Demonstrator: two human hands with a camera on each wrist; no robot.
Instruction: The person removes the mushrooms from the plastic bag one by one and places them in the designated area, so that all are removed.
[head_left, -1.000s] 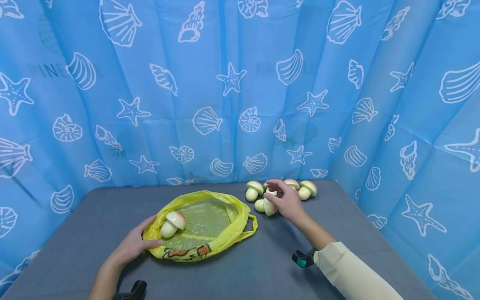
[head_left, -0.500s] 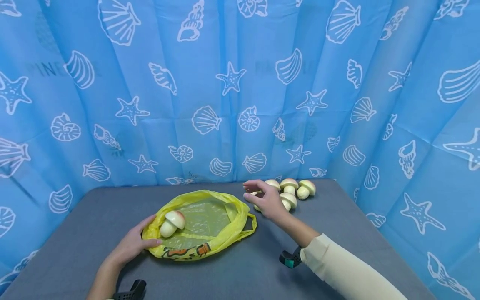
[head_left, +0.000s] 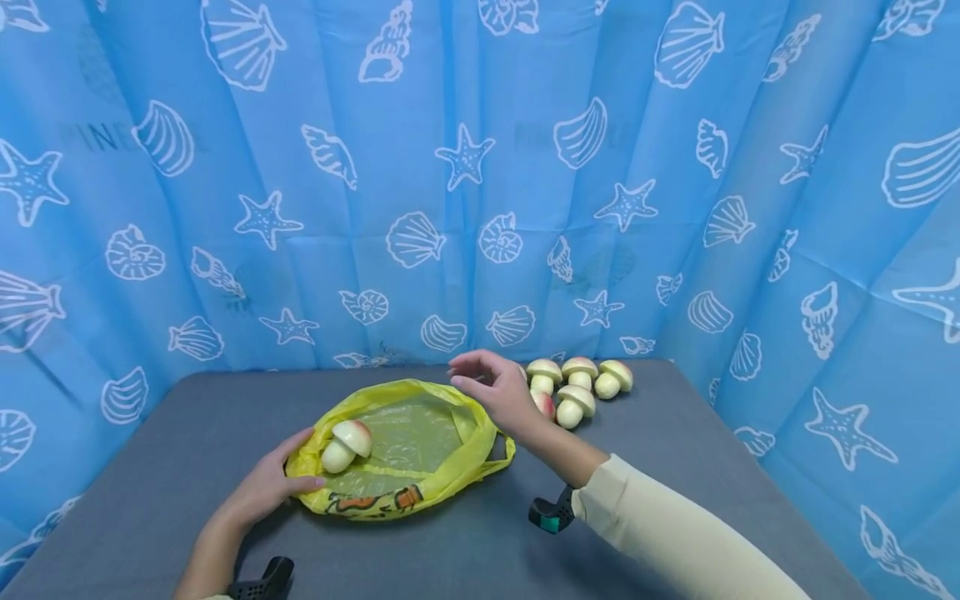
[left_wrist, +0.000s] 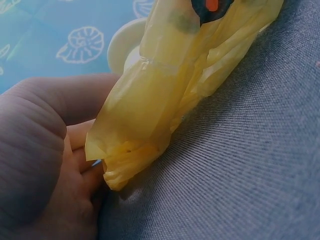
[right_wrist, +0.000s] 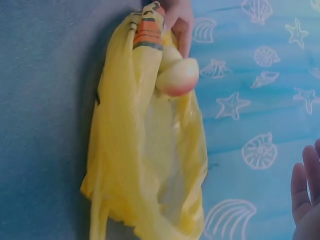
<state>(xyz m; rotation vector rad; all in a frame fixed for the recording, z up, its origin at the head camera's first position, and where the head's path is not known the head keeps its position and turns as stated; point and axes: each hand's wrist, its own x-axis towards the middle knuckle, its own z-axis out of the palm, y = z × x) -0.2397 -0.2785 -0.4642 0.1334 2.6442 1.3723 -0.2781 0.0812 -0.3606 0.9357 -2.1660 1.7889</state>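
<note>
My left hand grips the left end of a yellow plastic bag, thumb and fingers spread round its side. The bag lies with its mouth wide, a toy mushroom with a pale stem and red-tinged cap inside near that hand. In the left wrist view, crumpled yellow film sits between thumb and fingers. Over the bag's right rim hovers my right hand, fingers loosely bent, no object visible in them. Just right of it stands a group of similar mushrooms, some partly hidden by the hand.
A grey cloth-covered table carries everything. Behind it and along the right hangs a blue curtain with white shell and starfish prints. The bag's handle loop lies on its right side, below my right wrist.
My right hand has moved left, from over the mushrooms to above the bag's right rim, uncovering several mushrooms. The left hand, the bag and the mushroom inside look unmoved.
</note>
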